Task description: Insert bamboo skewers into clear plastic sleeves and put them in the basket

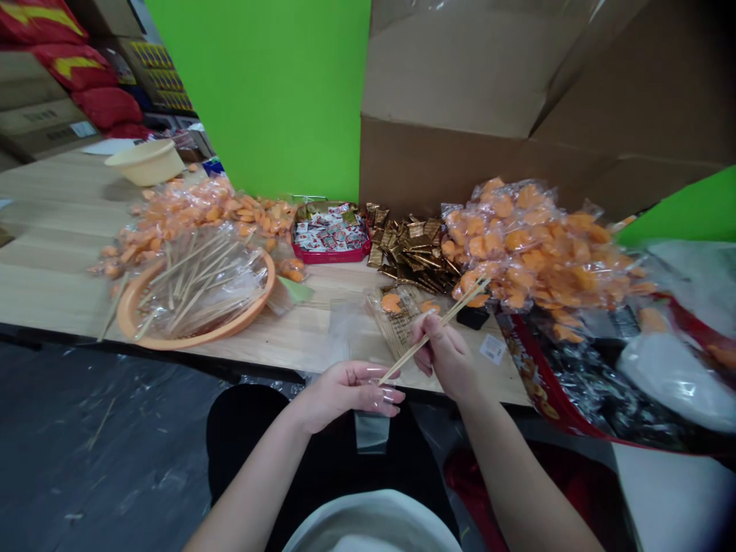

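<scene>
My right hand (441, 354) is closed round a few thin wooden sticks (454, 310), which slant down to the left. Their lower ends reach the fingers of my left hand (350, 395). A clear plastic bag (372, 431) hangs from my left hand, gripped between its fingers, over my lap. Behind my hands, a bundle of sticks (396, 326) lies on the table with small orange pieces at its top. Gold-brown packets (417, 245) are heaped behind that bundle.
An orange basin (253, 307) holds bagged sticks at left. A pink tray (339, 256) holds small printed packets. Bagged orange pieces (517, 238) are piled at right, above a red container (552, 406) of dark packets. A white bowl (322, 517) is near my lap.
</scene>
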Available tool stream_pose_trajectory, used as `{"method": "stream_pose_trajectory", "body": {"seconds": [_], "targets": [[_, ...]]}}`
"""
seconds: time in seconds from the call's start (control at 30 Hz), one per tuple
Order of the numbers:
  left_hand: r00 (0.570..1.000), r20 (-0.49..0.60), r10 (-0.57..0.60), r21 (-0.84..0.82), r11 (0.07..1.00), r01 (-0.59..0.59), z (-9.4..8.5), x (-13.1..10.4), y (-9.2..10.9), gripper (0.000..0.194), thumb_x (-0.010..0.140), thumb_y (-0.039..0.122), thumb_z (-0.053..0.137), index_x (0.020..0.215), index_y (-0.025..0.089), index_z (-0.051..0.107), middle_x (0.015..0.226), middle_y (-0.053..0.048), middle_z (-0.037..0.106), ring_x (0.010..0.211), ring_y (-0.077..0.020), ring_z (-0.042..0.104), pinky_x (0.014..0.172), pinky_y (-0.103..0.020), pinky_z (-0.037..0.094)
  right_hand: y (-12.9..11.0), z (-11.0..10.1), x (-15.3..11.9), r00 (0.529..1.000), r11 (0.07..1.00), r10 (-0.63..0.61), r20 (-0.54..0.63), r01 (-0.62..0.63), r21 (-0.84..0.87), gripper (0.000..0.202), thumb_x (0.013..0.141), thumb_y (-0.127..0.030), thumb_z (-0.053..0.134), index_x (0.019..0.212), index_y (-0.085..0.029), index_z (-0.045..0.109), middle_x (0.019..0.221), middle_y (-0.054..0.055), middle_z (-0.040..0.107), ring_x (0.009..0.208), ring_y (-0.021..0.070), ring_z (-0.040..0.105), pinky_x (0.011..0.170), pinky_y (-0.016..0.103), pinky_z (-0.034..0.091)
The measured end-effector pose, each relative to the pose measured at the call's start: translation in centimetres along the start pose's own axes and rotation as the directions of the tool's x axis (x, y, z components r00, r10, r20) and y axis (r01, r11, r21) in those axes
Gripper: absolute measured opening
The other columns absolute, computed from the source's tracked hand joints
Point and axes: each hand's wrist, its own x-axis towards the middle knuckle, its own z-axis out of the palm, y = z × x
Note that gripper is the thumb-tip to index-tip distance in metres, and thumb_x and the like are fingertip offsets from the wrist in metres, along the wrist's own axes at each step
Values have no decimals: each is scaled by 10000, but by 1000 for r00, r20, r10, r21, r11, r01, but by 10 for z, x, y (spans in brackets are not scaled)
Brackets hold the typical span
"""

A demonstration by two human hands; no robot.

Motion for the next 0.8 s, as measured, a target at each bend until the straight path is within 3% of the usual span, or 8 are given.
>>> {"method": "stream_pose_trajectory", "body": {"seconds": [0.3, 0.5, 0.8], "targets": [[999, 31, 35, -59, 998, -33, 4, -4, 4, 370, 797, 295, 605, 1129, 134, 587, 1061, -160, 663, 945, -260, 647, 914, -428, 435, 3, -2, 3, 997, 995, 8, -76, 0, 104, 373, 850, -508, 449, 659, -190, 492, 401, -87, 334, 310, 55, 273, 296, 169, 236], [1000, -5, -12, 0, 1000, 12, 5, -1, 3, 396, 747, 250, 663, 1124, 150, 596, 939, -121, 706, 798, -200, 684, 805, -341, 498, -4, -6, 2, 993, 995, -31, -112, 41, 89, 372, 830, -523, 475, 658, -194, 500, 404, -84, 340, 317, 56, 279, 301, 168, 241], [997, 63, -34, 6, 999, 34, 2, -2, 3, 395, 739, 260, 669, 1111, 141, 609, 964, -142, 697, 837, -216, 678, 842, -372, 485, -2, -2, -7, 996, 996, -48, 74, 54, -76, 357, 875, -486, 413, 693, -192, 497, 448, -69, 379, 365, 64, 338, 368, 187, 266]]}}
